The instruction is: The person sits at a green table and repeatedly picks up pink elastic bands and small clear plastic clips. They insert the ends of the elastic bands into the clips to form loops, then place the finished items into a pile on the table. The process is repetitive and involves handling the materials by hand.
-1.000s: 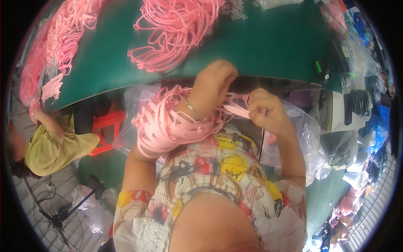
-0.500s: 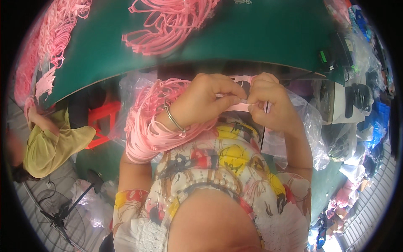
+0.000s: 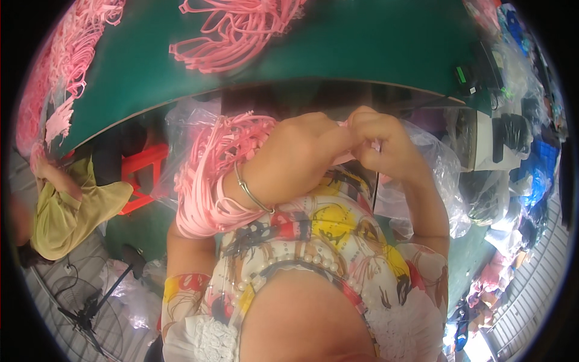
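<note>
My left hand and my right hand meet in front of my chest, just short of the table edge. Both are closed, fingertips together around a pink strap, of which only small bits show between and below them. The back of the left hand covers most of its own fingers. A thick bundle of looped pink straps hangs over my left forearm, behind the metal bangle at the wrist.
More pink straps lie on the green table, with a large heap at its far left. A person in a yellow-green top is at left, near a red stool. Clear plastic bags stand at right; a fan is lower left.
My hands have drawn together. The left has rolled so its back faces up, and the strap stretch seen between them is now mostly covered.
</note>
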`<state>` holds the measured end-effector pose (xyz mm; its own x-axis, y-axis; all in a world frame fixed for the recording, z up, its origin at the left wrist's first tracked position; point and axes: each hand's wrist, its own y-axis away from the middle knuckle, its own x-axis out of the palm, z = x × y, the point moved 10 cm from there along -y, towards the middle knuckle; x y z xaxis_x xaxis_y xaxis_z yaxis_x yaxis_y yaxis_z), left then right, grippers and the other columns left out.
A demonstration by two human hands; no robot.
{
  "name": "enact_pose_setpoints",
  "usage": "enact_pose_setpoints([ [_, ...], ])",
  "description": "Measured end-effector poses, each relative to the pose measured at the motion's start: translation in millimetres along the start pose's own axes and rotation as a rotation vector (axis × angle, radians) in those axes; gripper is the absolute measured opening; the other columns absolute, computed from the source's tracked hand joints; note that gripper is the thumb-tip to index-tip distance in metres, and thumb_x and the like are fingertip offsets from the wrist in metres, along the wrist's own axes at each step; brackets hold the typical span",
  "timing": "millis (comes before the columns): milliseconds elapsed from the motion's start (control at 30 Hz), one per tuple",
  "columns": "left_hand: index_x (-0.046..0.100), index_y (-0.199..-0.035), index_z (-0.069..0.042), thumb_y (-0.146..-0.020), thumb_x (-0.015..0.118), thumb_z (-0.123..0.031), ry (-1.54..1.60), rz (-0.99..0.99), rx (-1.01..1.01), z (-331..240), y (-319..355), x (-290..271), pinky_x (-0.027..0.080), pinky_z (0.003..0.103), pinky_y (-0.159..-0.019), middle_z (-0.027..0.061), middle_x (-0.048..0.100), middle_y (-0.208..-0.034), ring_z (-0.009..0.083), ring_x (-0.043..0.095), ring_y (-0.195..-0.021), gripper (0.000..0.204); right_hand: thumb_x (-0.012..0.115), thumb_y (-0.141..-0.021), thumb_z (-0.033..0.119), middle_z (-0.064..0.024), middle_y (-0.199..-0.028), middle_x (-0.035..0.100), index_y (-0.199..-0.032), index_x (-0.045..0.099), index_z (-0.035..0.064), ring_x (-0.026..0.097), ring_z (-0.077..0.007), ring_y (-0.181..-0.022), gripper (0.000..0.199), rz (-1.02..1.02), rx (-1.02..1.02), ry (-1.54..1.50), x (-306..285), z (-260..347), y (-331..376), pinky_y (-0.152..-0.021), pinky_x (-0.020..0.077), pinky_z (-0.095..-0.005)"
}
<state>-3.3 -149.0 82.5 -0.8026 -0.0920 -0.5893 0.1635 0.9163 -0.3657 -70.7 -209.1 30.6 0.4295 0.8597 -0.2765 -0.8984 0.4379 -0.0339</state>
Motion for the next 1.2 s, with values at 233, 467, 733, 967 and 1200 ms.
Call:
enact_pose_setpoints([
  [233, 0.062, -0.093, -0.004, -0.075, 0.067, -0.003, -0.046, 0.029, 0.056, -3, 12, 14, 0.049, 0.032, -0.059, 0.0081, 0.061, -0.077, 0.0236, 0.06, -0.065, 0.018, 0.057, -0.066, 0.0, -0.0033, -0.066, 0.051, -0.066, 0.059, 0.0004, 0.049, -0.0129, -0.071, 0.003, 0.014, 0.035, -0.273, 10, -25, 5, -0.061, 0.0379, -0.0269],
  [467, 0.057, -0.113, 0.001, -0.092, 0.058, -0.014, 1.049, 0.07, -0.698, 50, 33, 46, 0.047, 0.026, -0.076, 0.0049, 0.062, -0.095, 0.0098, 0.057, -0.087, 0.026, 0.056, -0.073, 0.002, -0.0017, -0.071, 0.052, -0.066, 0.058, -0.0001, 0.047, -0.0075, -0.063, 0.008, -0.023, 0.267, -0.41, 4, -32, 9, -0.054, 0.0352, -0.0216],
  [733, 0.06, -0.108, 0.002, -0.093, 0.057, -0.012, 0.818, 0.288, -0.732, 55, 46, 58, 0.047, 0.025, -0.075, 0.0041, 0.063, -0.094, 0.0103, 0.058, -0.086, 0.021, 0.06, -0.071, 0.003, -0.0009, -0.069, 0.052, -0.068, 0.06, 0.0021, 0.048, -0.0104, -0.075, 0.004, 0.009, 0.085, -0.22, 5, -19, 8, -0.064, 0.0375, -0.0261],
  [967, 0.063, -0.104, 0.003, -0.092, 0.06, -0.011, 1.131, 0.363, -0.76, 45, 57, 67, 0.045, 0.022, -0.069, 0.0038, 0.063, -0.088, 0.0074, 0.056, -0.078, 0.019, 0.063, -0.066, 0.005, -0.002, -0.069, 0.051, -0.068, 0.06, 0.0062, 0.048, -0.0192, -0.077, 0.004, 0.05, -0.133, -0.135, 10, 2, 7, -0.072, 0.0382, -0.0323],
  [1200, 0.065, -0.091, 0.0, -0.091, 0.063, -0.019, 1.555, 0.256, -0.741, 35, 63, 78, 0.04, 0.021, -0.062, 0.0004, 0.059, -0.076, 0.0069, 0.052, -0.07, 0.019, 0.063, -0.061, 0.003, -0.0023, -0.067, 0.051, -0.066, 0.058, 0.0086, 0.05, -0.0215, -0.075, 0.008, -0.081, -0.311, 0.041, 8, 27, 6, -0.077, 0.038, -0.0349],
])
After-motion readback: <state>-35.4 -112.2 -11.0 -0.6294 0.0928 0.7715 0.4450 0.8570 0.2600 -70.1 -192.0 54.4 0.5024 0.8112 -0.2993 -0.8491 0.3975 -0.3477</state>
